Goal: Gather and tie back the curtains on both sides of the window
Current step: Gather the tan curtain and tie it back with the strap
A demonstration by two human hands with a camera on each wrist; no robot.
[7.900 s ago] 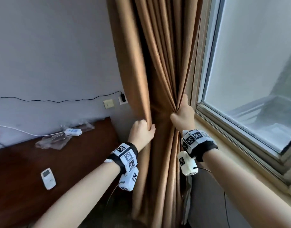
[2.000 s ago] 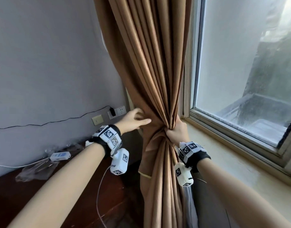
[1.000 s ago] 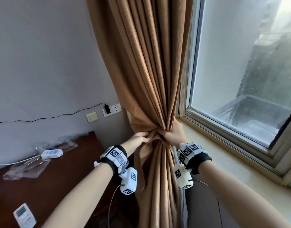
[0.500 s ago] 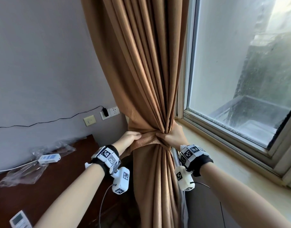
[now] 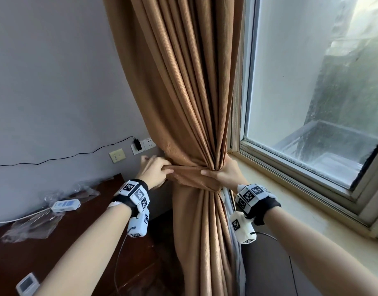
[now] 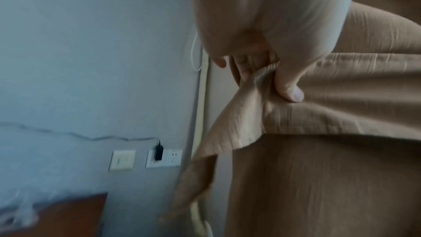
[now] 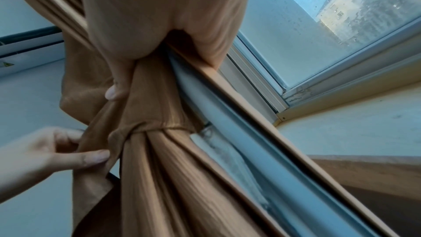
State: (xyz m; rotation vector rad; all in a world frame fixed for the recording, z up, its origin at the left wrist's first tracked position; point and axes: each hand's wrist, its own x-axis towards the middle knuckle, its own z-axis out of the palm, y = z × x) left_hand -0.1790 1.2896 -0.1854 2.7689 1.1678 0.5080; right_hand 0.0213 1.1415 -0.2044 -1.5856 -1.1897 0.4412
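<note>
Tie-back band (image 5: 188, 170) stretched level across upright curtain (image 5: 183, 92): left hand (image 5: 155, 170) pinching its free end wallward, right hand (image 5: 225, 173) clamping bunched folds beside window frame (image 5: 237, 124).

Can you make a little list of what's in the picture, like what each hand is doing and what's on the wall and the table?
Curtain: brown curtain, gathered into a bunch beside the window
Tie-back: matching brown tie-back band across the front of the bunch
Left hand: left hand pinches the band's left end
Right hand: right hand grips the bunch and band at the window side
Wall: socket plate with a black plug, and a beige switch
Table: dark wooden table holding a clear plastic bag
</note>
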